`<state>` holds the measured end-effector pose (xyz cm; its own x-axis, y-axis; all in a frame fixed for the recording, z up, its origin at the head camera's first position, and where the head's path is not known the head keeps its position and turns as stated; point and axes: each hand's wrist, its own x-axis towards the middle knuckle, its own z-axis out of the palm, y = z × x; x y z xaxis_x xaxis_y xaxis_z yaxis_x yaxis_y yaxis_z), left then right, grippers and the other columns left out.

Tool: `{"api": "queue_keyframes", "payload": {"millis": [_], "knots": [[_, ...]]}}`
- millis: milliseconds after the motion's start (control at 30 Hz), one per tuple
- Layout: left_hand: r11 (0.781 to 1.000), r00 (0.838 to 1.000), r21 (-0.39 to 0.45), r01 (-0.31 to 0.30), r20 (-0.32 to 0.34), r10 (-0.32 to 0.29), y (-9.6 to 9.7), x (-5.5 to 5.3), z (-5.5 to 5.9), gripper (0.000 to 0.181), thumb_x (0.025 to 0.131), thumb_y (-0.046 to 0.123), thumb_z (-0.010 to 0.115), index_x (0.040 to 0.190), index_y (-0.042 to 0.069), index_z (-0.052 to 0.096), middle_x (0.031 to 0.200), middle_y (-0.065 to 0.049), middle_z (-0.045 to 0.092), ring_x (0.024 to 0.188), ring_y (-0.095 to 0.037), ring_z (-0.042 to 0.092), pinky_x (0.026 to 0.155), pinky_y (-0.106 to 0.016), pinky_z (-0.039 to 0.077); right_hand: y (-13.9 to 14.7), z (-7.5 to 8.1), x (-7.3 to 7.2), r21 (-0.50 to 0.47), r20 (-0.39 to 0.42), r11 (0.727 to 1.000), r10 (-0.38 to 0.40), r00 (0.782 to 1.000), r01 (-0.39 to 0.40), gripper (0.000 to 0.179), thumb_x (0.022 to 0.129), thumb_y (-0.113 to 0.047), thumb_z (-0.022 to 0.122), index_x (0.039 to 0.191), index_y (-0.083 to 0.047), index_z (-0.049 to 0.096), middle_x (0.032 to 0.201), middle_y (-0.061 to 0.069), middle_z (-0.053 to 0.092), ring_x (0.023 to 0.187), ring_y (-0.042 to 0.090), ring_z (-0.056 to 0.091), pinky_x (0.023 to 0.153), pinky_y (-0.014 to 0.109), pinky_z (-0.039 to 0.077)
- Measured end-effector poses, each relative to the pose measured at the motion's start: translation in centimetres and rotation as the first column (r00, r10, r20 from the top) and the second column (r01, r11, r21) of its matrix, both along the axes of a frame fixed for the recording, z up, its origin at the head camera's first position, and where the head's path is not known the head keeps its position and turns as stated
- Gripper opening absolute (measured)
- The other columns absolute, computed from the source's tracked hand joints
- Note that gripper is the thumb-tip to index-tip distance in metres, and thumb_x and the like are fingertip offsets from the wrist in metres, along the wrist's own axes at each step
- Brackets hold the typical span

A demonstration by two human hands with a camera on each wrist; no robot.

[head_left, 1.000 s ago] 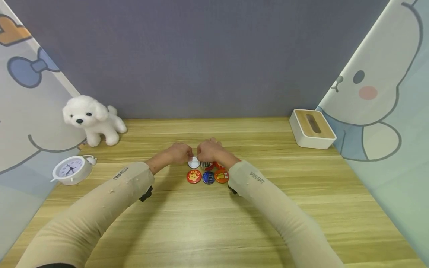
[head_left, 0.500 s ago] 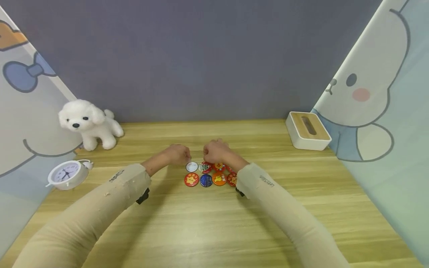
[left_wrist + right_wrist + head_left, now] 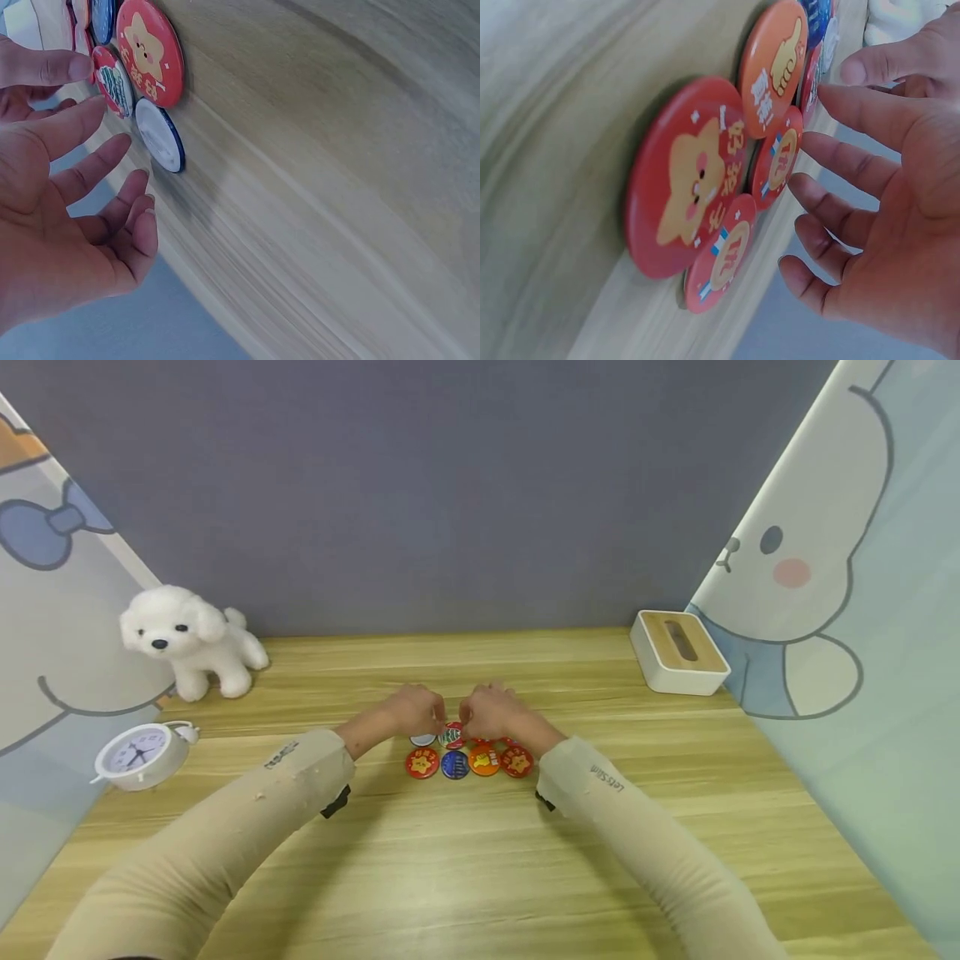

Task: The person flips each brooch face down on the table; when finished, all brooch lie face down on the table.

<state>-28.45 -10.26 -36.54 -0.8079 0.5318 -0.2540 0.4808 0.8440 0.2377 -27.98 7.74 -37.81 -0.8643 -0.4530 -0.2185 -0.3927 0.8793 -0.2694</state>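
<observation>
Round button badges lie in two rows on the wooden table. My left hand and right hand meet over the back row, fingers bent loosely downward. Between their thumbs is a red badge with a green tree, its edge right by my left thumb tip. The white badge lies below my left fingers. My right fingertips hover beside a red medal badge; a second medal badge is next to it. The front row holds two red star badges, the left star badge and right star badge, a blue badge and an orange badge.
A white plush dog stands at the back left, with a white alarm clock in front of it. At the back right is a white tissue box with a wooden lid. A grey panel closes off the table's far side.
Both hands were at the white badge, then drew apart; now they come together at the tree badge, the left hand having moved right. The head view has shifted slightly.
</observation>
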Motion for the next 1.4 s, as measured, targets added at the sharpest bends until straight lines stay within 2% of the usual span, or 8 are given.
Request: {"api": "queue_keyframes", "payload": {"millis": [167, 467, 733, 900, 1033, 1200, 1333, 1400], "knots": [[1.000, 1.000, -0.013, -0.009, 0.017, 0.009, 0.3, 0.1, -0.1, 0.029, 0.094, 0.029, 0.069, 0.114, 0.010, 0.072, 0.110, -0.006, 0.072, 0.119, -0.034, 0.057, 0.113, -0.054, 0.033, -0.2, -0.3, 0.1, 0.017, 0.010, 1.000, -0.009, 1.000, 0.009, 0.022, 0.086, -0.037, 0.078, 0.099, -0.019, 0.074, 0.117, 0.002, 0.063, 0.107, 0.026, 0.043, 0.097, 0.049, 0.037], [0.999, 1.000, -0.027, -0.024, -0.002, 0.024, 0.8, 0.3, -0.3, 0.028, 0.090, 0.031, 0.074, 0.110, 0.011, 0.073, 0.110, -0.007, 0.069, 0.113, -0.034, 0.053, 0.095, -0.051, 0.045, -0.6, 0.1, -0.1, 0.053, 0.013, 0.998, -0.029, 1.000, 0.028, 0.026, 0.086, -0.035, 0.077, 0.105, -0.017, 0.074, 0.123, 0.003, 0.063, 0.115, 0.028, 0.044, 0.102, 0.052, 0.037], [0.999, 1.000, -0.039, 0.007, -0.021, -0.008, 0.5, 0.6, -0.6, 0.029, 0.090, 0.030, 0.075, 0.107, 0.007, 0.074, 0.107, -0.005, 0.073, 0.109, -0.029, 0.057, 0.099, -0.045, 0.040, -1.5, 0.1, -0.1, 0.035, 0.077, 0.999, -0.033, 0.996, 0.030, 0.017, 0.088, -0.030, 0.075, 0.078, -0.017, 0.070, 0.094, -0.003, 0.065, 0.101, 0.025, 0.044, 0.090, 0.043, 0.037], [0.999, 1.000, -0.034, 0.014, -0.021, -0.015, 0.6, 0.5, -0.6, 0.028, 0.090, 0.029, 0.075, 0.106, 0.007, 0.074, 0.106, -0.005, 0.073, 0.105, -0.028, 0.057, 0.098, -0.045, 0.040, -1.8, 0.4, -0.1, 0.035, 0.103, 0.998, -0.063, 0.993, 0.059, 0.022, 0.087, -0.026, 0.075, 0.070, -0.014, 0.067, 0.091, 0.000, 0.061, 0.105, 0.027, 0.042, 0.102, 0.052, 0.036], [0.999, 1.000, -0.037, 0.025, -0.016, -0.026, 0.7, 0.4, -0.7, 0.021, 0.090, 0.029, 0.075, 0.095, 0.009, 0.075, 0.094, -0.002, 0.073, 0.094, -0.023, 0.057, 0.091, -0.040, 0.039, -1.9, 0.4, -0.1, 0.028, 0.119, 0.996, -0.082, 0.989, 0.079, 0.023, 0.086, -0.024, 0.076, 0.068, -0.014, 0.066, 0.090, 0.000, 0.061, 0.107, 0.028, 0.043, 0.110, 0.058, 0.032], [0.997, 0.997, -0.045, 0.066, -0.042, -0.068, 0.6, 0.2, -0.7, 0.022, 0.090, 0.028, 0.073, 0.079, 0.010, 0.074, 0.077, 0.000, 0.072, 0.078, -0.018, 0.057, 0.081, -0.036, 0.042, -1.9, 0.4, -0.3, 0.005, 0.124, 0.997, -0.078, 0.989, 0.078, 0.023, 0.088, -0.020, 0.073, 0.067, -0.015, 0.064, 0.079, 0.000, 0.062, 0.104, 0.029, 0.044, 0.100, 0.051, 0.036], [0.998, 0.997, -0.004, 0.057, -0.050, -0.057, 0.4, -0.1, -0.7, 0.020, 0.092, 0.026, 0.070, 0.089, 0.007, 0.075, 0.086, -0.004, 0.075, 0.083, -0.021, 0.066, 0.092, -0.045, 0.049, -1.8, 0.6, -0.5, -0.014, 0.098, 0.996, -0.083, 0.992, 0.084, 0.022, 0.088, -0.016, 0.071, 0.067, -0.016, 0.061, 0.076, -0.002, 0.061, 0.101, 0.028, 0.047, 0.096, 0.048, 0.037], [0.998, 0.998, 0.036, 0.049, -0.042, -0.047, 0.4, -0.2, -0.6, 0.021, 0.093, 0.024, 0.069, 0.096, 0.005, 0.075, 0.094, -0.006, 0.076, 0.091, -0.026, 0.068, 0.101, -0.053, 0.045, -1.6, 0.7, -0.6, -0.018, 0.090, 0.995, -0.092, 0.992, 0.094, 0.021, 0.087, -0.015, 0.071, 0.070, -0.017, 0.060, 0.078, -0.003, 0.060, 0.101, 0.027, 0.047, 0.095, 0.048, 0.037]]}}
